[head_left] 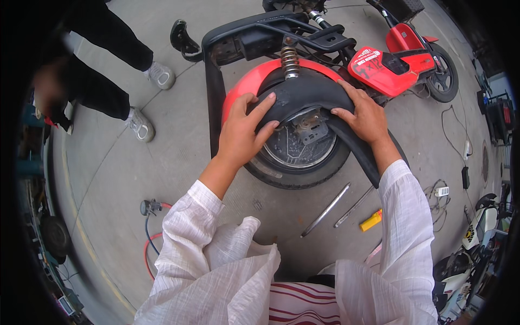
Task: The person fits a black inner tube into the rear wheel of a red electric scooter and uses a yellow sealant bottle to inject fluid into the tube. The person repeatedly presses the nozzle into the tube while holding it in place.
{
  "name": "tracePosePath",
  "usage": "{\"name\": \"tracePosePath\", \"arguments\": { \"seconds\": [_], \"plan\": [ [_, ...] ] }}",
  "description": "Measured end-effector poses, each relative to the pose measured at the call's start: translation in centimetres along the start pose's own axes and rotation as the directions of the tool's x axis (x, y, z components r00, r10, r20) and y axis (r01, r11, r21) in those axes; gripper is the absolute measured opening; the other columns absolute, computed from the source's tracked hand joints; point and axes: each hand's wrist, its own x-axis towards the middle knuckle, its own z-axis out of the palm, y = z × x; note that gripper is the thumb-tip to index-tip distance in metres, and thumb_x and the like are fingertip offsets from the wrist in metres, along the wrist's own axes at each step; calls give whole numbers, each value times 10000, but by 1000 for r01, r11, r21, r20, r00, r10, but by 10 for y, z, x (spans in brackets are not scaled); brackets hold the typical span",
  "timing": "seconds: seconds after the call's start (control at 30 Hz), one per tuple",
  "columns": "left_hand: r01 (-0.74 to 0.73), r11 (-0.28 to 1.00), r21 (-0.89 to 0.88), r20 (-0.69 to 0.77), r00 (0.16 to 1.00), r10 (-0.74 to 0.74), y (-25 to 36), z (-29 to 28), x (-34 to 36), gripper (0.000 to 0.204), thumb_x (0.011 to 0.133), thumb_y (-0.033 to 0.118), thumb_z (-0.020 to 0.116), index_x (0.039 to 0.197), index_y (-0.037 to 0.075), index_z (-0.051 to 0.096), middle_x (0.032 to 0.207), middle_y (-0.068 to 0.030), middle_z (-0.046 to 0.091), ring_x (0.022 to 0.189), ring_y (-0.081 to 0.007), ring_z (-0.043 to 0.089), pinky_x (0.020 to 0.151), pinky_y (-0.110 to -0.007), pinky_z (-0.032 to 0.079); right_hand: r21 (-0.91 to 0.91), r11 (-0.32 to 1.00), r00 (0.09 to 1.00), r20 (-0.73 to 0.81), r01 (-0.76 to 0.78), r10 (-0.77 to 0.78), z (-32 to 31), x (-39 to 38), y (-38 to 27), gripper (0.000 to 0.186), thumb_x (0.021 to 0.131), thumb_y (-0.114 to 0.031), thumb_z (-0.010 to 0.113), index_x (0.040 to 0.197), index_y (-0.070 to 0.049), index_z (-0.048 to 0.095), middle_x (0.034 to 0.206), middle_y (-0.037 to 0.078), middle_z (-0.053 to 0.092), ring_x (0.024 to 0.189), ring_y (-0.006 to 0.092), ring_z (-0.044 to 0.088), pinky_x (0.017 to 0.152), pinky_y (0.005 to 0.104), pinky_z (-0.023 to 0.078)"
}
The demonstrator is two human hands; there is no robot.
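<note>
One grey floor [184,146] bears a scooter wheel [298,177]. A black tube [309,93] bends over the wheel: the left hand [242,130] grips it on the left, the right hand [370,120] on the right, thumbs toward the hub [287,149]. Nearby lie two metal bars [326,210] and a yellow thing [371,220].

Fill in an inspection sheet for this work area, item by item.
Surface: grey floor with joint lines.
Job's things: black rubber tube over the wheel of a red two-wheeler, which appears to lie on its side.
Clutter: two long metal tools and a yellow object on the floor.
Hands: left hand and right hand both touch the tube; grip firmness cannot be told.
Cables: dark cable with a white block at right; red hose at left.
Surroundings: person in black trousers standing at upper left.
</note>
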Motion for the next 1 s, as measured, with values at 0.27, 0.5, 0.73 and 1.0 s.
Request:
{"name": "tracePosePath", "arguments": {
  "seconds": [0.27,0.5,0.73,1.0],
  "plan": [
    [-51,998,43,-17,999,51,-2,1,1,564,860,218,823,1396,151,662,1265,-186,581,1157,-348,606,920,-417,555,-18,1000,1000,2,-11,11,-1,0,-1,779,856,-519,775,1546,-306,481,1207,116,690,1127,340,673,906,482,553],
    [-40,999,29,-11,999,40,-1,0,0,556,857,183,832,1390,145,677,1251,-174,577,1115,-341,624,951,-404,538,-24,999,999,24,-27,27,-1,1,-3,771,857,-511,777,1540,-294,492,1206,118,690,1131,337,673,904,480,552],
    [-203,979,-30,-78,977,200,-17,0,-8,478,831,173,845,1295,160,733,1226,-171,625,1162,-339,640,981,-400,541,-16,999,998,40,-38,39,-3,1,-3,775,869,-449,788,1559,-292,469,1301,102,670,1156,324,667,928,448,535],
    [-157,986,48,17,988,156,6,14,9,690,884,87,751,1518,14,489,1532,-183,537,1446,-383,479,1211,-472,374,-17,999,998,53,-39,40,-1,2,-1,775,869,-455,788,1555,-280,473,1310,104,669,1173,327,665,935,439,535]
  ]
}}
